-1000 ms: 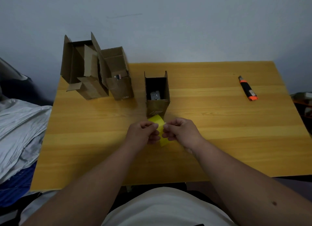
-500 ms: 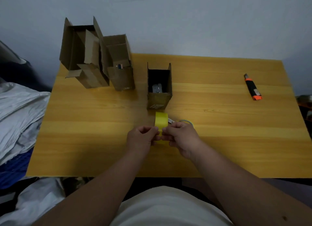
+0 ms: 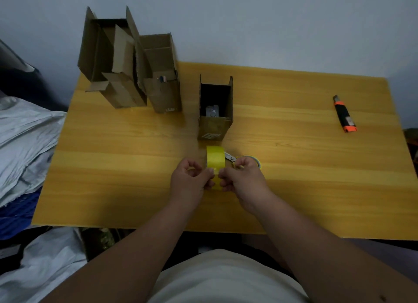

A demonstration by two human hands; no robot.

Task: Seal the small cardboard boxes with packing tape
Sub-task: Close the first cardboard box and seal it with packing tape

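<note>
A yellow roll of packing tape (image 3: pixel 215 160) stands on edge near the table's middle front. My left hand (image 3: pixel 192 180) and my right hand (image 3: pixel 243 178) both pinch it at its near side, fingertips close together. Just behind the roll stands a small open cardboard box (image 3: pixel 214 126) with a small metal item inside. Two more open boxes stand at the back left: a larger one (image 3: pixel 108 60) with loose flaps and a narrower one (image 3: pixel 162 85) beside it.
An orange and black utility knife (image 3: pixel 344 113) lies far right on the wooden table (image 3: pixel 113 167). A second, clear tape roll (image 3: pixel 254 161) and a small metal piece (image 3: pixel 230 158) lie behind my right hand. Grey and white cloth (image 3: pixel 24 139) piles up left of the table.
The view has tilted down and drawn nearer. Both hands stay on the yellow roll, which now stands more upright; the clear roll behind my right hand has come into sight.
</note>
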